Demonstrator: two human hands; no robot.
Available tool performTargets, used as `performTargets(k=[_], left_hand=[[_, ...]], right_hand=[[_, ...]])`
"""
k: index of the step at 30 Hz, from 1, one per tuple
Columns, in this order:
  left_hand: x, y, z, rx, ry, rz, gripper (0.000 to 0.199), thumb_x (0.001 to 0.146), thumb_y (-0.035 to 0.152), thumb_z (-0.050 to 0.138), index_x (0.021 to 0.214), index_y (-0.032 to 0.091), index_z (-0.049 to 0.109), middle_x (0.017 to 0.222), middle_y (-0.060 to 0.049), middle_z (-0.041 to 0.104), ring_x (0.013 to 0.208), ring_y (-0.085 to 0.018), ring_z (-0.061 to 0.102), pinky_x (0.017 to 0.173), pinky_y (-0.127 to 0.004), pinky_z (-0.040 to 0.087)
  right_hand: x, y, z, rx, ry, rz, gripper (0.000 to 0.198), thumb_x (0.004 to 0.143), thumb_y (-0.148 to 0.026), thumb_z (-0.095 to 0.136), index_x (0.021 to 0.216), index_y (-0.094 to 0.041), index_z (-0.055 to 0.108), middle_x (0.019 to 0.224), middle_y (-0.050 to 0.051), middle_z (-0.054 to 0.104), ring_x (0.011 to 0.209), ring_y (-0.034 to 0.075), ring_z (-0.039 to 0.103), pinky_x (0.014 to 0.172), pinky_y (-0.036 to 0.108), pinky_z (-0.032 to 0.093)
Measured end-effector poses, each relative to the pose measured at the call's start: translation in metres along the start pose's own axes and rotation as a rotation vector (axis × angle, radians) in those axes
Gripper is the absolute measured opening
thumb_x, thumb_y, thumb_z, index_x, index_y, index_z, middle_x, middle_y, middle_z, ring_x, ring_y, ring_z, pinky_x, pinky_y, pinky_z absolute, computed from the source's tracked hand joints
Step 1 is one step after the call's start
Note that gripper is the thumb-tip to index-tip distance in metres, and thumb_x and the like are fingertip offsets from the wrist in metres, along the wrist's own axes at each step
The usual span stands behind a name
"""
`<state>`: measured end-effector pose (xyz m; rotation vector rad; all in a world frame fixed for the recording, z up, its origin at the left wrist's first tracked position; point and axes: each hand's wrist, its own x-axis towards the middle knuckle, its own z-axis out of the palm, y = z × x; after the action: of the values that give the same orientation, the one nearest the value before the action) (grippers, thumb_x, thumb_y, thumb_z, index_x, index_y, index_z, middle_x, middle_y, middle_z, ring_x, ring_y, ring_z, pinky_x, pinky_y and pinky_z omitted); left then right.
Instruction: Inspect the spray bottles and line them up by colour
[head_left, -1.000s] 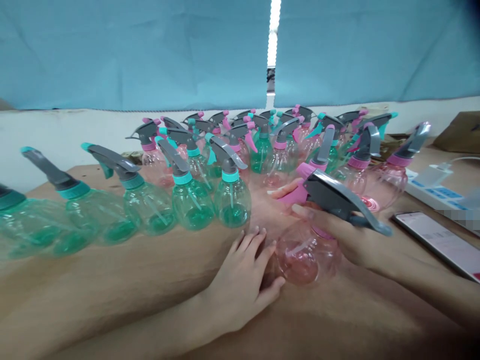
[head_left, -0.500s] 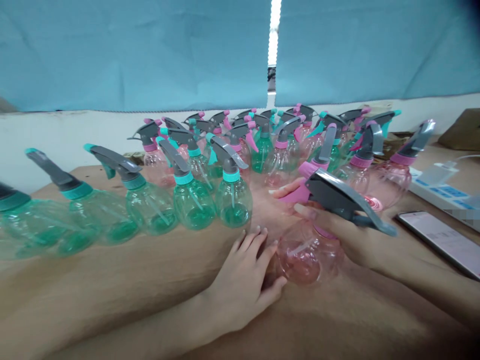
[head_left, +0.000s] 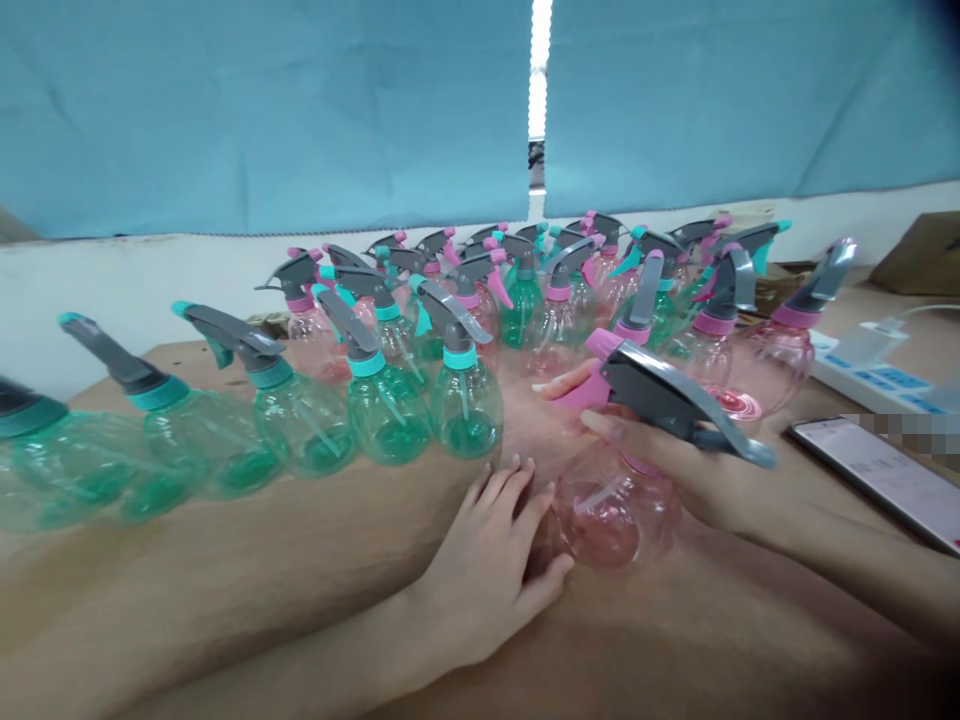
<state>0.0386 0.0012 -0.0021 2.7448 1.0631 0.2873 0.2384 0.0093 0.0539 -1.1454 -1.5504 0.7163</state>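
A clear pink spray bottle [head_left: 611,515] stands on the table in front of me, its grey-and-pink trigger head tilted toward the right. Around its neck and trigger my right hand [head_left: 637,440] is closed, with fingers against the pink trigger. My left hand [head_left: 491,560] lies flat on the table with fingers spread, just left of the bottle's base; its fingertips are close to the bottle, and I cannot tell whether they touch it. Nearest beyond my left hand is a green spray bottle [head_left: 466,410] with a turquoise collar.
Green spray bottles [head_left: 304,420] form a row at left. More pink and green bottles [head_left: 556,325] crowd the back. At right lie a phone [head_left: 877,470] and a white power strip [head_left: 877,375] with a charger. A blue cloth [head_left: 300,110] hangs behind.
The view has shifted slightly, so the surroundings sit a little differently in the picture. Both hands and the held bottle stay in nearly the same place.
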Motion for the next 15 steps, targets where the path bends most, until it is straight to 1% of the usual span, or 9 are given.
performTargets(k=[3, 5, 8, 11, 15], left_hand=[[0.0, 0.0, -0.001, -0.006, -0.012, -0.002, 0.042, 0.089, 0.039, 0.058, 0.121, 0.012, 0.056, 0.14, -0.017, 0.044, 0.132, -0.031, 0.036, 0.107, -0.049, 0.032], [-0.001, -0.001, -0.001, -0.006, -0.014, -0.003, 0.041, 0.089, 0.038, 0.058, 0.12, 0.012, 0.057, 0.141, -0.018, 0.044, 0.132, -0.032, 0.036, 0.106, -0.05, 0.032], [-0.001, -0.001, 0.0, 0.005, -0.02, -0.002, 0.042, 0.089, 0.038, 0.058, 0.122, 0.012, 0.055, 0.142, -0.018, 0.042, 0.132, -0.033, 0.036, 0.106, -0.051, 0.032], [0.0, -0.002, 0.0, 0.019, -0.026, 0.001, 0.045, 0.09, 0.039, 0.056, 0.125, 0.011, 0.053, 0.144, -0.018, 0.04, 0.133, -0.033, 0.035, 0.106, -0.052, 0.031], [0.0, -0.001, 0.0, 0.028, -0.029, -0.001, 0.044, 0.09, 0.039, 0.056, 0.125, 0.012, 0.053, 0.143, -0.018, 0.042, 0.132, -0.032, 0.036, 0.106, -0.052, 0.031]], right_hand=[[0.001, -0.005, 0.0, 0.012, -0.107, 0.049, 0.015, 0.079, -0.041, 0.062, 0.072, -0.028, 0.064, 0.059, -0.002, 0.06, 0.06, 0.018, 0.06, 0.053, 0.031, 0.05], [0.001, -0.007, 0.0, 0.021, -0.153, 0.06, 0.017, 0.081, -0.041, 0.06, 0.072, -0.027, 0.064, 0.061, -0.001, 0.061, 0.06, 0.018, 0.06, 0.053, 0.031, 0.049], [0.002, -0.01, 0.0, 0.043, -0.172, 0.055, 0.016, 0.081, -0.039, 0.061, 0.072, -0.025, 0.064, 0.064, -0.001, 0.063, 0.064, 0.018, 0.061, 0.057, 0.031, 0.05], [0.002, -0.011, 0.0, 0.069, -0.181, 0.079, 0.015, 0.078, -0.038, 0.065, 0.073, -0.024, 0.063, 0.062, -0.001, 0.061, 0.066, 0.018, 0.061, 0.058, 0.031, 0.05], [0.003, -0.012, 0.0, 0.068, -0.197, 0.101, 0.016, 0.078, -0.04, 0.064, 0.073, -0.024, 0.064, 0.065, 0.0, 0.061, 0.067, 0.02, 0.061, 0.062, 0.034, 0.052]])
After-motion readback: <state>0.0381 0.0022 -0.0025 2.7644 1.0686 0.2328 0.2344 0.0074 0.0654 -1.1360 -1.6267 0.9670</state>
